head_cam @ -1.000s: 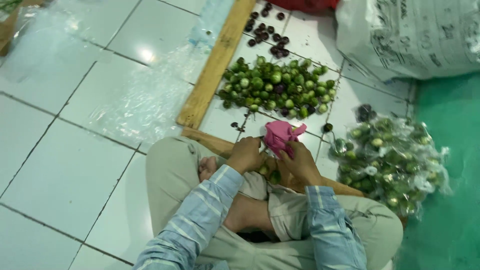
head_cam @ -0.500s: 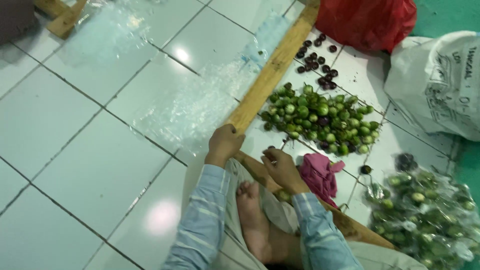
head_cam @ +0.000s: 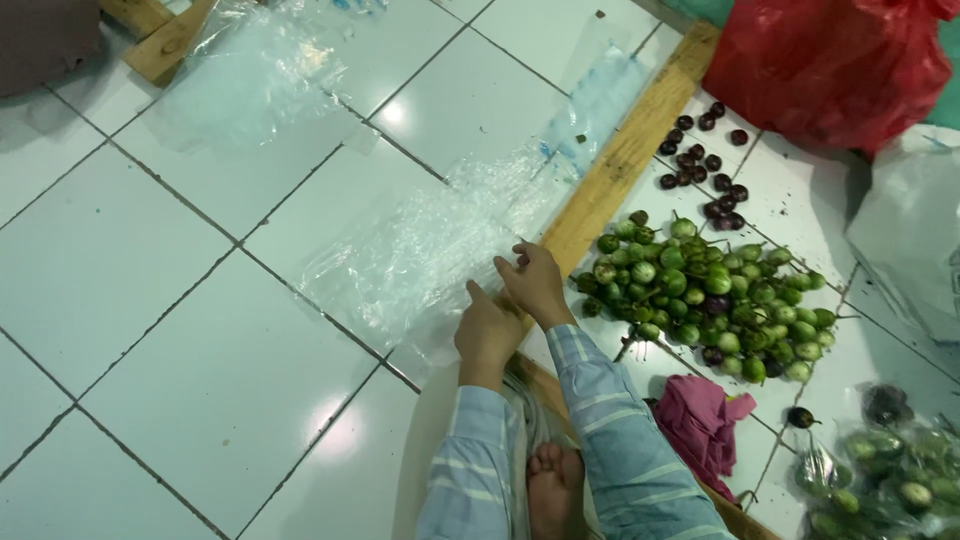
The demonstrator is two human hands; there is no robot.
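Fingers of right hand (head_cam: 538, 283) and left hand (head_cam: 487, 333) pinching crinkly clear plastic bag (head_cam: 420, 260) on glossy tile.

Clear plastic bags (head_cam: 400, 260) lie flat on the tiles; a red sack (head_cam: 830, 70) and white sack (head_cam: 910, 240) sit far right.

Probably a produce-sorting spot in a home or small shop; white tiled floor (head_cam: 150, 300) as work surface; heap of small green eggplants (head_cam: 700, 295); dark purple ones (head_cam: 705, 165); clear plastic bags (head_cam: 400, 260); wooden plank (head_cam: 625, 150); red sack (head_cam: 830, 65).
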